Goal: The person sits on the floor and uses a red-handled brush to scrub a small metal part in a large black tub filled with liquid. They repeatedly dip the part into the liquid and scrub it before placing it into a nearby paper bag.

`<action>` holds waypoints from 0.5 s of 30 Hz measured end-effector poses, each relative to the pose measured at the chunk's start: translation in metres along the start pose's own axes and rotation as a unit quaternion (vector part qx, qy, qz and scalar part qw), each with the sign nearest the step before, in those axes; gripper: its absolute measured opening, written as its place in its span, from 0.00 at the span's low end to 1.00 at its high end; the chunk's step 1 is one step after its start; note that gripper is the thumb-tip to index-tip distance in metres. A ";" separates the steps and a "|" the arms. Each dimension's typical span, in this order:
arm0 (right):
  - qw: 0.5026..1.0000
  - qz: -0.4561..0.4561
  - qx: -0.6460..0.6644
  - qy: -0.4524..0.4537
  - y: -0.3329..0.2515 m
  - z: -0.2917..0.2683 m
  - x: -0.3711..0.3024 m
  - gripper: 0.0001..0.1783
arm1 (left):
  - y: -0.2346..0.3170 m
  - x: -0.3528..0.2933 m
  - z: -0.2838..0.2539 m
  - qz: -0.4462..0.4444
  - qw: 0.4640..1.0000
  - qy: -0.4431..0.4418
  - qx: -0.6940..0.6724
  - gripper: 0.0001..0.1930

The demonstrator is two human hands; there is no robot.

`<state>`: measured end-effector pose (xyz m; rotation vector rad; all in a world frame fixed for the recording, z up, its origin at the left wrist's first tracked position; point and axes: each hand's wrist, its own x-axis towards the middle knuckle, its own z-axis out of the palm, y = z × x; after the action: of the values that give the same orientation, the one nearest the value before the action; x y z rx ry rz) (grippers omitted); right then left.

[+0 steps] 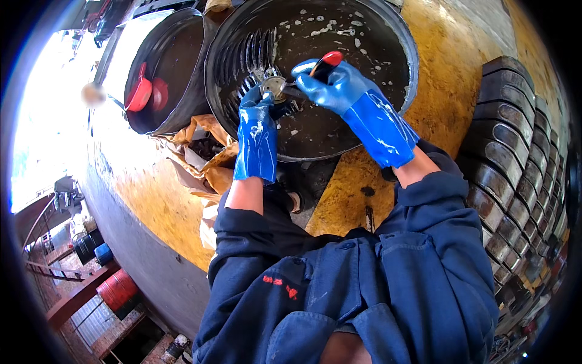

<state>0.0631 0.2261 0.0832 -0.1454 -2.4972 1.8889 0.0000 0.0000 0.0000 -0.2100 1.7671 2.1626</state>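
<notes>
Big tub: round, grey-rimmed (414, 67), and right in front of the person; everything else takes its place from here.
Left hand: here it is (257, 104), in a long blue glove, over the left half of the tub, fingers curled and holding the metal part.
Round metal part: a pale disc (273, 87) with a ringed face, over the tub, just left of its middle, gripped at the edge.
Right hand: over the middle of the tub (333, 85), gloved in blue too, fingers closed round the brush in a narrow grip.
Brush: red-tipped handle (331, 59) poking up out of the fist, dark end slanting left, right up at the disc; whether it touches, I cannot tell.
Liquid: murky brown (327, 130) inside the tub, white foam scattered across its far side.
Dark ridges: a curved row (245, 57) inside the tub at its left; what they are, I cannot tell.
Small tub: just left of the big tub (189, 97), brown liquid inside.
Scoop: bright red (140, 91), at the small tub's left side.
Paper bag: brown, crumpled, gaping (219, 176), at the big tub's near left, dark pieces inside.
Metal blocks: dark, shiny, stacked in rows (494, 145), well right of the tub.
</notes>
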 end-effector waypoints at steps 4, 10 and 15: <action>0.985 -0.003 -0.153 0.078 -0.006 0.004 -0.003 0.16 | 0.023 -0.005 0.002 -0.053 0.998 -0.001 -0.018 0.17; 0.969 0.029 -0.214 0.116 0.022 0.000 -0.010 0.16 | 0.025 -0.013 0.002 0.090 0.971 -0.007 0.220 0.15; 0.957 -0.032 -0.269 0.100 0.056 0.008 -0.062 0.12 | 0.038 -0.023 0.012 0.274 0.876 0.043 0.395 0.16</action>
<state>0.1287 0.2285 0.0299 -0.2380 -2.7524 1.0648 0.0091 0.0019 0.0453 0.4574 2.8460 1.5151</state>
